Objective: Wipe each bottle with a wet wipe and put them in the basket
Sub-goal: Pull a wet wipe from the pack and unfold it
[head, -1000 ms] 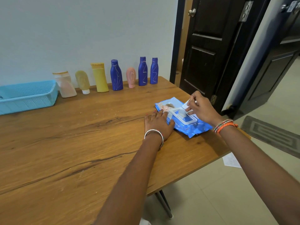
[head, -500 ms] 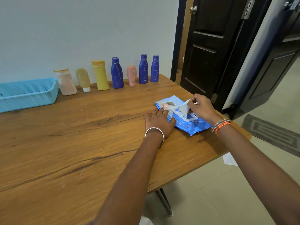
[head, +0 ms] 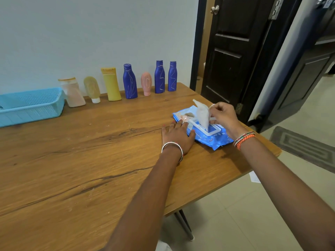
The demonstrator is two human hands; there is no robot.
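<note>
A blue pack of wet wipes (head: pixel 211 139) lies near the table's right edge with its white lid open. My right hand (head: pixel 223 116) pinches a white wet wipe (head: pixel 203 114) that stands halfway out of the pack. My left hand (head: pixel 176 135) lies flat, fingers pressing the pack's left end. Several bottles stand in a row by the wall: a pale pink bottle (head: pixel 73 93), a beige tube (head: pixel 92 88), a yellow tube (head: pixel 111 84), three blue bottles (head: pixel 129 81) (head: pixel 159 77) (head: pixel 172 76) and a pink tube (head: pixel 146 83). A light blue basket (head: pixel 30 106) sits at the far left.
The wooden table (head: pixel 90 160) ends just right of the pack. A dark open door (head: pixel 241 51) stands behind the table's right corner. A grey mat (head: pixel 302 147) and a scrap of paper (head: pixel 254 177) lie on the tiled floor.
My right hand has risen and drawn the wipe up out of the pack's opening. My left hand has stayed pressed on the pack.
</note>
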